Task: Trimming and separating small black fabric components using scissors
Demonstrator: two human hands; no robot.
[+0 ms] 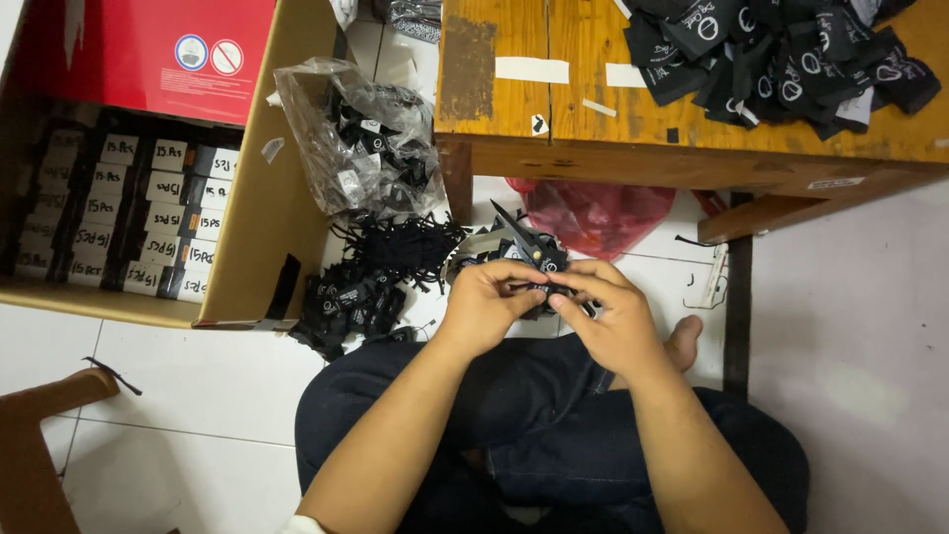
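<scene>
1. Left hand (pixel 484 302) and right hand (pixel 613 316): fingers of both pinch a small black label (pixel 539 289) between them, above the lap.
2. Black scissors (pixel 524 240): just beyond the label at 12 o'clock, long axis running toward 11 o'clock; which hand carries them I cannot tell.
3. Loose black labels (pixel 366 287): on the floor at 9 o'clock of the hands.
4. Clear bag (pixel 346 138): black tags inside, at 11 o'clock.
5. Cardboard box (pixel 267 198): rows of black bundles with white slips, red flap.
6. Wooden surface (pixel 593 109): black label heap (pixel 781 59) at 1 o'clock.
7. Red bag (pixel 603 213): below the surface.
</scene>
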